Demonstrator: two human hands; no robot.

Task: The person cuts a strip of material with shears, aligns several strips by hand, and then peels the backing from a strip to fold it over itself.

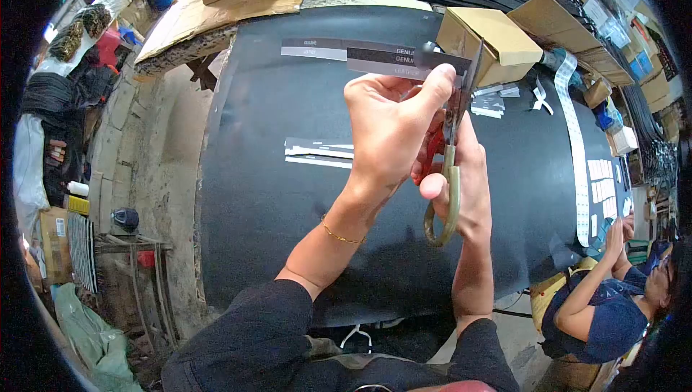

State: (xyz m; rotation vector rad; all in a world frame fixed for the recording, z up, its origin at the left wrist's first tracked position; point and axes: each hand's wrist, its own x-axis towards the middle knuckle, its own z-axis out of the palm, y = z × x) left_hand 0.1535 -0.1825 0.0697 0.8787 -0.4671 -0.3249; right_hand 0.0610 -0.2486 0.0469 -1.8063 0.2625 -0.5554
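Observation:
My left hand (391, 126) pinches a dark strip with a grey band (369, 62), printed with "GENUINE" and "LEATHER", between thumb and fingers. In my right hand (472, 186) is a pair of scissors (453, 201) with olive handles, its thumb through one loop. The blades point up and cross the strip's right end, close by my left thumb. Another printed strip (312, 53) shows just beyond, to the left. Below it on the black tabletop (274, 219) lie several more strips (317, 154), partly hidden behind my left wrist.
Small cut pieces (490, 103) lie to the right, near an open cardboard box (486, 42). A long white tape (574, 147) runs down the right side. At the right edge a co-worker (598, 313) sits by rows of white labels (602, 183).

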